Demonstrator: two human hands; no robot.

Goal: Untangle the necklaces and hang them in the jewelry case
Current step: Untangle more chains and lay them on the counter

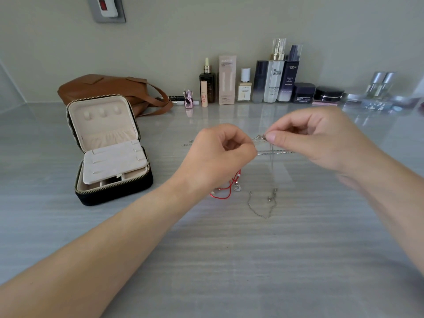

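Silver chain (pixel 277 152) is up off the grey tabletop (pixel 229 260), strung between both hands. On my feed the left hand (pixel 220 154) has its fingers curled in tight, thumb and forefinger pinching one stretch of it. The right hand (pixel 321 143) pinches the clasp end, fingertips pressed together with the other fingers folded behind. A thin strand drops from between the two pinches toward the table.

Below that, a second silver necklace (pixel 263 204) lies loose on the surface in a narrow loop. Just to its left sits a red cord necklace (pixel 226 191), partly hidden under the left wrist. I can make out fine chain ends (pixel 188 143) beyond the left hand; which necklace they belong to, I cannot tell.

Well to the left the jewelry case (pixel 107 148) stands open, lid upright, beige lining showing, a flat insert tilted over its base. A brown leather bag (pixel 110 90) is behind it, and cosmetic bottles (pixel 275 76) line the wall.
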